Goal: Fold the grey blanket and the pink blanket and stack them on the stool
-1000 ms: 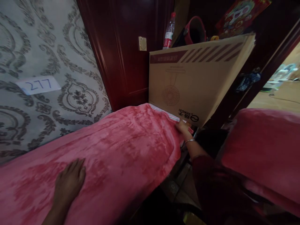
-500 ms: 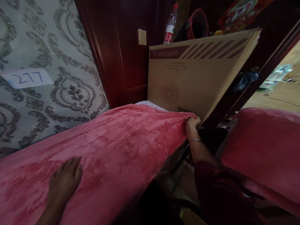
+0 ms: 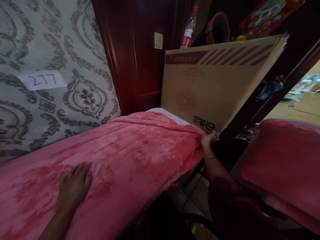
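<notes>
The pink blanket (image 3: 130,153) lies spread over the bed, reaching from the near left up to the far end, where a strip of striped sheet (image 3: 170,115) shows uncovered at the far edge. My right hand (image 3: 209,138) is closed on the blanket's far right corner, fingers pinched around the fabric at the bed's edge, just below the cardboard box (image 3: 215,86). My left hand (image 3: 75,185) rests flat on the blanket near the near left end, fingers spread, gripping nothing.

Change noted: a second ago the right hand sat further in, by the striped sheet; it has since drawn the corner outward to the bed's right edge, and the fabric there now runs in taut folds toward my grip. Judgement: the far corner is close to seated, the far edge not fully covered.

The box leans against the dark wooden cabinet (image 3: 140,60). A paper label (image 3: 41,80) is fixed to the patterned wall.
</notes>
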`<action>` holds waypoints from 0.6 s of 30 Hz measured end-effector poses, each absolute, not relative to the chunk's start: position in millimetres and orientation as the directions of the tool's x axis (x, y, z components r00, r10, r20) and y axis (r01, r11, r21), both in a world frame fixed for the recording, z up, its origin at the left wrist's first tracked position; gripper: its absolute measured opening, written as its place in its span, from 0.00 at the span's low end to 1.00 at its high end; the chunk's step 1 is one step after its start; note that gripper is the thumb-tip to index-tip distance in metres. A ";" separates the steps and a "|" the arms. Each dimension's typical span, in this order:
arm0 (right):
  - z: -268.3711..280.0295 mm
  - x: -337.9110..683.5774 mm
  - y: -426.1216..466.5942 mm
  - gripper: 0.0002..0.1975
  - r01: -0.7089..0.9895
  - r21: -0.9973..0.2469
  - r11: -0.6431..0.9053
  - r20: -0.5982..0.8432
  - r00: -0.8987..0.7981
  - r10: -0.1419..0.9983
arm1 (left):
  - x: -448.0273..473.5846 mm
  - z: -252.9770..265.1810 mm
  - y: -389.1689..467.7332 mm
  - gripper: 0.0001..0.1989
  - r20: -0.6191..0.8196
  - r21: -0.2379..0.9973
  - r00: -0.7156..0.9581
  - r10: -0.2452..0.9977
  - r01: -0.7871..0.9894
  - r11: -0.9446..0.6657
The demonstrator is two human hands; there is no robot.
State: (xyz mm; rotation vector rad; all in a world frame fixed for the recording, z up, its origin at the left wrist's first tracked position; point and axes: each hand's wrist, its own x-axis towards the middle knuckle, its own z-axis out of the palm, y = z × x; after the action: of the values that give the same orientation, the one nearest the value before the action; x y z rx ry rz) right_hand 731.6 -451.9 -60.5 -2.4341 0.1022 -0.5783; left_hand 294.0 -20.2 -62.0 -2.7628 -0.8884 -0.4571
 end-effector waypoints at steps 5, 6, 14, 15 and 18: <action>-60.2 696.5 -405.3 0.25 0.497 -0.428 -0.755 0.463 0.838 0.290 | 295.5 -61.2 -23.1 0.35 0.339 -0.096 0.761 0.553 0.613 -0.784; -62.8 686.8 -396.2 0.25 0.597 -0.368 -0.713 0.412 0.792 0.450 | 295.6 -61.2 -23.2 0.35 0.335 -0.099 0.761 0.556 0.615 -0.782; -83.2 653.3 -377.4 0.30 0.593 -0.144 -0.793 0.053 0.804 0.592 | 293.8 -53.7 -32.9 0.34 0.259 -0.120 0.762 0.593 0.635 -0.763; -82.6 654.7 -377.5 0.30 0.593 -0.149 -0.791 0.055 0.804 0.592 | 293.7 -53.3 -34.6 0.33 0.248 -0.125 0.758 0.603 0.642 -0.756; -77.6 662.5 -374.2 0.28 0.586 -0.241 -0.774 0.071 0.806 0.588 | 300.6 -53.9 -38.0 0.32 0.193 -0.132 0.744 0.640 0.666 -0.734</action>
State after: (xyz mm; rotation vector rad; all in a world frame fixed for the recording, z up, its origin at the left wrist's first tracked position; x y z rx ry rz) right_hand 662.5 -374.2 -77.6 -2.7416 -0.9071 0.0117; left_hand 300.6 -38.0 -53.9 -2.7505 -1.0412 -0.1995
